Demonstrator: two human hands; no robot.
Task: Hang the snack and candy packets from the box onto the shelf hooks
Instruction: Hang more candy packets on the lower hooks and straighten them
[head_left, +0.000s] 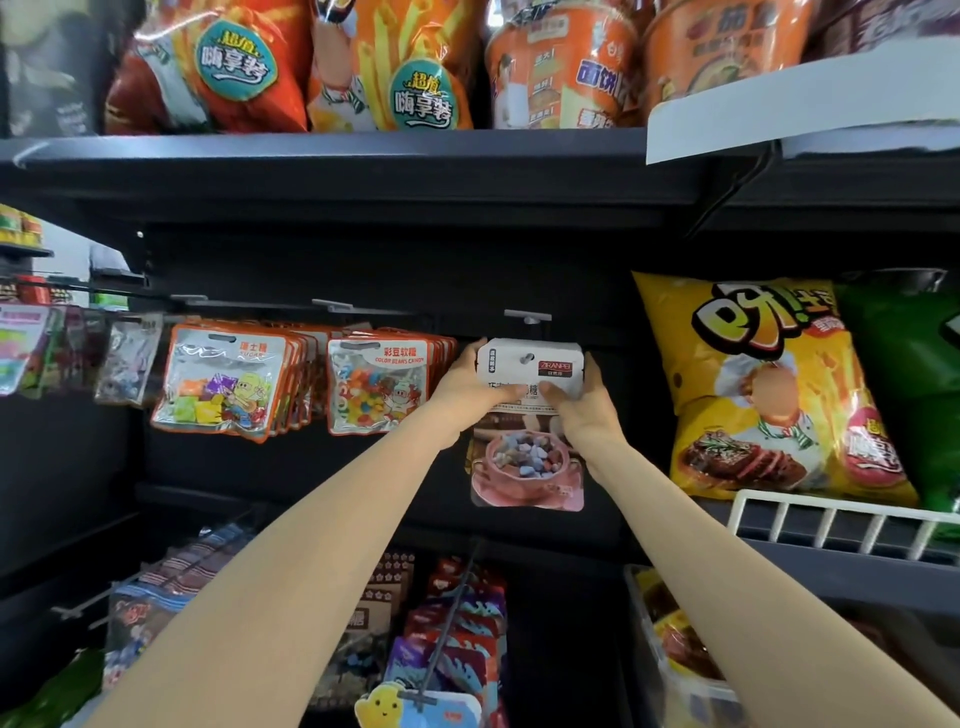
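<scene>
- My left hand (470, 379) and my right hand (576, 395) hold one candy packet (529, 415) by its white top, raised against the dark back panel (363, 260) of a shop shelf.
- My left hand's fingers curl round the packet's upper left corner, with the thumb pressed across the front below the header.
- My right hand grips the upper right corner the same way, its thumb lying on the printed lettering.
- The packet hangs upright between my hands; the tip of a metal hook (527, 358) shows through the hole in its white header, under a small grey tag holder (527, 315).
- The packet's lower half shows a pink bowl of coloured pebble-like sweets and hangs free of my hands.
- Just left of my left hand, a row of orange-edged colour bean candy packets (376, 387) hangs on a neighbouring hook, and farther left a second row of orange-edged sugar candy packets (223, 382).
- To the right, well apart from my right hand, a large yellow crisp bag (769, 389) leans behind a white wire rail (831, 514), beside a green bag (914, 374).
- Above, the upper shelf (337, 150) carries orange fry-snack bags (218, 62) and orange noodle cups (561, 67).
- Below my forearms, more packets (457, 639) hang on lower hooks.
</scene>
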